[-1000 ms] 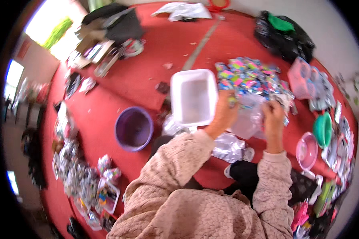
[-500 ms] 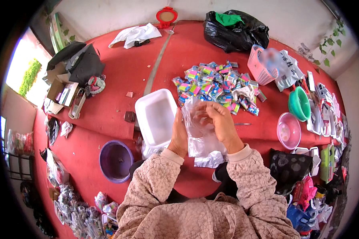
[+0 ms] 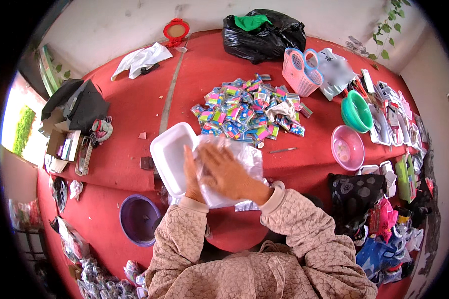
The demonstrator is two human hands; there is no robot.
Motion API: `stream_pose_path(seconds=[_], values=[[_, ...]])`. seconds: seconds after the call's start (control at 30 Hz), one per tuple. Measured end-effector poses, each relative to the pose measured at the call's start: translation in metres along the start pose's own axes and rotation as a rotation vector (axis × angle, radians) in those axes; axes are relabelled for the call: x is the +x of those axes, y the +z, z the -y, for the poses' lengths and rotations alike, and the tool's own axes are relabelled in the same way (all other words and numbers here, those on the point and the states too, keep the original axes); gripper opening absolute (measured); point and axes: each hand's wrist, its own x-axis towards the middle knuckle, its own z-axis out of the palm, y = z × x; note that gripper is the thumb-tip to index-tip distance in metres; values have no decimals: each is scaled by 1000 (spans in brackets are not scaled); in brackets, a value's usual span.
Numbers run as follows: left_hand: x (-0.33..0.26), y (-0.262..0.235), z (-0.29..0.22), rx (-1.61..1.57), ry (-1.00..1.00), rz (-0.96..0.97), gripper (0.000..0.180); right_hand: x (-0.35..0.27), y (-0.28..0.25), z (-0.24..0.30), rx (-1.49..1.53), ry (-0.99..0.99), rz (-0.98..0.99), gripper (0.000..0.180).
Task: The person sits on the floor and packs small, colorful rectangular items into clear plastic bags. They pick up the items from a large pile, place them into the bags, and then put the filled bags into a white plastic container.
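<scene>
A clear plastic bag (image 3: 252,155) lies in front of me, wrinkled and spread under my right hand (image 3: 229,174). That hand is flat with fingers stretched out to the left, somewhat blurred, its palm toward the plastic. My left hand (image 3: 191,175) stands on edge with straight fingers, between the bag and a deep white tray (image 3: 170,159). It touches the bag's left side; its thumb is hidden. The tray is tilted. Beyond the hands rests a heap of small, brightly coloured plastic-wrapped packets (image 3: 234,112).
A pink basket (image 3: 299,74) and a black garbage bag (image 3: 264,40) stand beyond the heap. Green (image 3: 356,112) and pink (image 3: 347,148) basins are at right. A purple basin (image 3: 139,219) sits lower left, below the red platform's edge. A thin pen-like stick (image 3: 283,150) lies near the heap.
My right hand has gone from curled fingers above the bag to lying flat across it, further left. The bag has lowered and spread. The whole view has shifted.
</scene>
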Motion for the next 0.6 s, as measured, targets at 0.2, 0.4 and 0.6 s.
stream_pose_path(seconds=[0.2,0.4,0.6], values=[[14,-34,-6,-275,-317,324,69,15,-34,-19,-213,185,-94,53],[19,-37,-4,-146,-385,221,50,13,-34,-27,-193,112,-175,35],[17,-30,-3,-50,-309,174,35,6,-41,-45,-36,146,-474,28]])
